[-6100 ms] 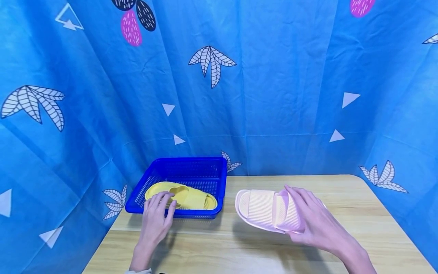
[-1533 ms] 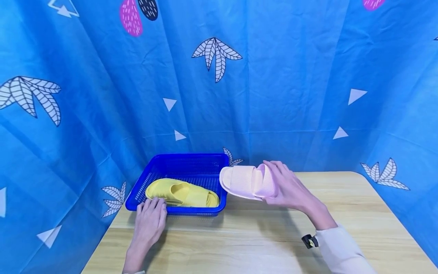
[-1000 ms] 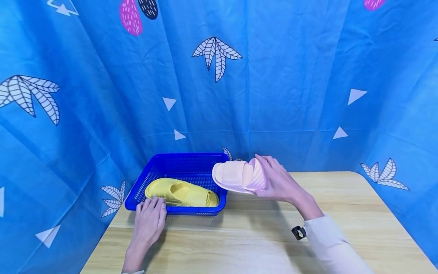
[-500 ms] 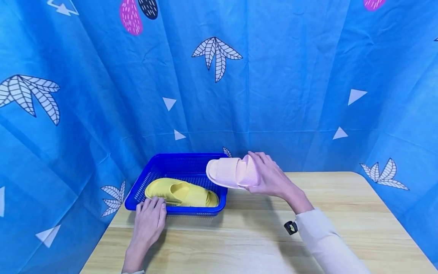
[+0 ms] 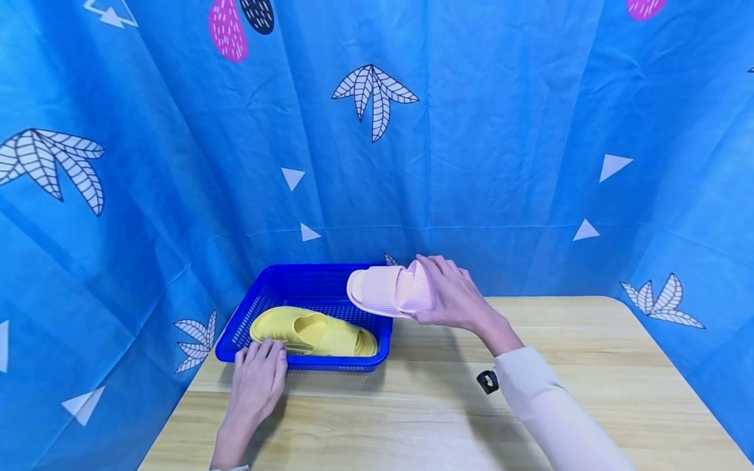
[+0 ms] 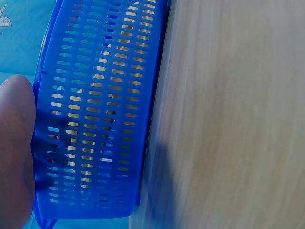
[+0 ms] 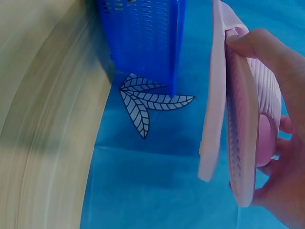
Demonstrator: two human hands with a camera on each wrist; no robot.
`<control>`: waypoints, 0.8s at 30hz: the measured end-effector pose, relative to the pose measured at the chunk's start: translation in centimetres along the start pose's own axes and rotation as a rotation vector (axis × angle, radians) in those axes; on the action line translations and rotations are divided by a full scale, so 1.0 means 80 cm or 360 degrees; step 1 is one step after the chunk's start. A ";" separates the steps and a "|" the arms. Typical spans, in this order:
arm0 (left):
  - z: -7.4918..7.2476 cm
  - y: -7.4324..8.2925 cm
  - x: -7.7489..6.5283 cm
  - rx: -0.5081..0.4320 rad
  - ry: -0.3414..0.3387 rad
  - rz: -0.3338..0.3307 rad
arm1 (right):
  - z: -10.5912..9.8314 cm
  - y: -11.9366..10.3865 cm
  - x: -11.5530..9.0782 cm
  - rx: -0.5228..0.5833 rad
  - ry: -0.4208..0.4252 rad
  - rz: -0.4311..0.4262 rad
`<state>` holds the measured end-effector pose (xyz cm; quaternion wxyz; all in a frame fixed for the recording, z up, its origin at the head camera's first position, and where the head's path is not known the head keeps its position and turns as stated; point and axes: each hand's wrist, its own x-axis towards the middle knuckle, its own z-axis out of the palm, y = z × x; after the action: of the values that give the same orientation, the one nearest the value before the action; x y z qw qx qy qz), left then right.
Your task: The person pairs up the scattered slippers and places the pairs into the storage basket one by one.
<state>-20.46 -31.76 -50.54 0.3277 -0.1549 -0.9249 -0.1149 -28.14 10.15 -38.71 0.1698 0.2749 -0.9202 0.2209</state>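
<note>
My right hand (image 5: 450, 294) grips a pair of pale pink slippers (image 5: 383, 291) by the heel end, off the table. Their ribbed straps face up and the toes point left over the basket's back right corner. In the right wrist view, two pink soles (image 7: 243, 124) lie one beside the other, the thumb pressing on one side and fingers on the other. The left hand (image 5: 256, 379) holds the near rim of a blue perforated basket (image 5: 353, 362), fingers bent over it. Inside the basket lie yellow slippers (image 5: 336, 337), beside the left fingertips.
The basket stands at the back left of a light wooden table (image 5: 424, 405). A blue patterned curtain (image 5: 489, 163) surrounds the table at the back and sides. A small black object (image 5: 487, 381) sits at the right sleeve's cuff.
My right hand has lifted the pink slippers and carried them left and back, until their toes overlap the basket. The left hand has drawn back from the yellow slippers to the near rim.
</note>
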 end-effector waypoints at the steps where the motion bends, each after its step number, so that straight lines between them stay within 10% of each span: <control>1: 0.000 0.000 0.000 -0.0002 -0.0003 0.0001 | 0.001 0.000 0.002 -0.0004 -0.0001 0.0002; 24: -0.002 0.000 0.001 0.0001 -0.0035 -0.0023 | 0.022 -0.029 0.041 0.0001 -0.0082 -0.0013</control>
<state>-20.39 -31.84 -50.37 0.3167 -0.1493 -0.9296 -0.1152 -29.76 6.12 -38.06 0.1469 0.2843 -0.9231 0.2134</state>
